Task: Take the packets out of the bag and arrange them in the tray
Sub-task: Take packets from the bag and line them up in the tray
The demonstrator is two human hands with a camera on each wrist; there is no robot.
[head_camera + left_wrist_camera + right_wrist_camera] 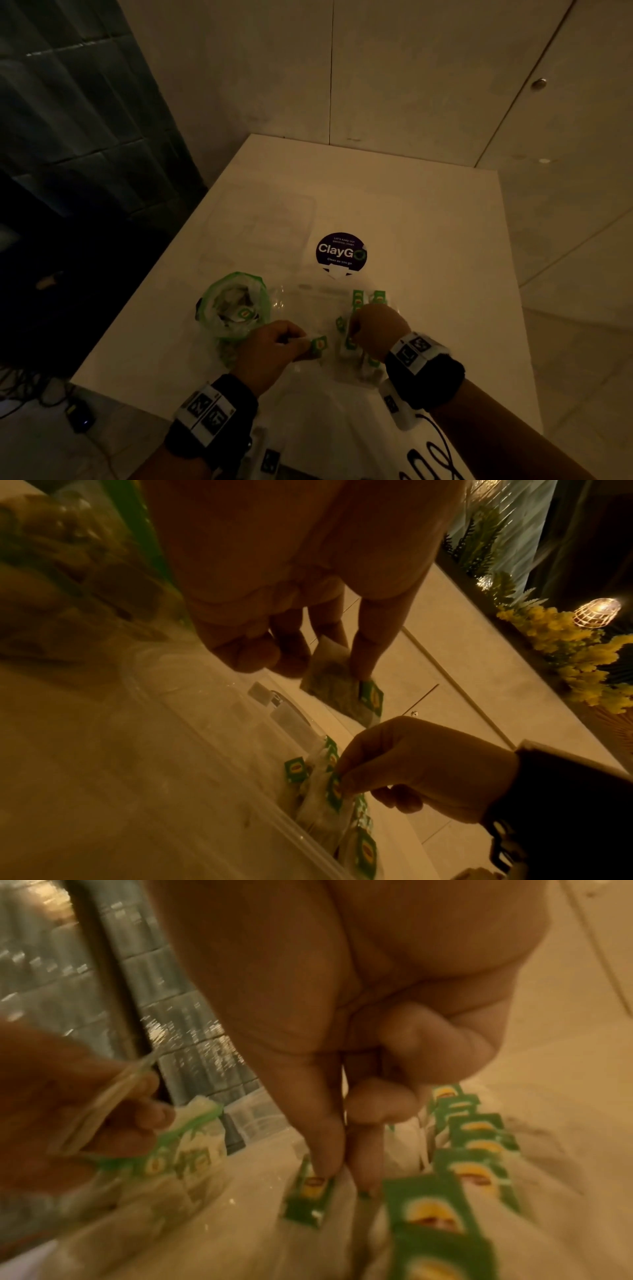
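Our left hand (pixel 274 346) pinches a packet (pixel 318 343) just left of the tray's (pixel 301 368) row, where our right hand's (pixel 375 327) fingers (pixel 329 1139) grip another packet (pixel 310 1196).

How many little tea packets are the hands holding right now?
2. The left hand holds the first packet beside the bag. The right hand pinches the second packet down in the tray. Others may be hidden under the hands.

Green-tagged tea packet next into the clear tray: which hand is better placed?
Left. The left hand already pinches a green-tagged tea packet beside the clear tray; the right hand is busy pinching a packet in the row.
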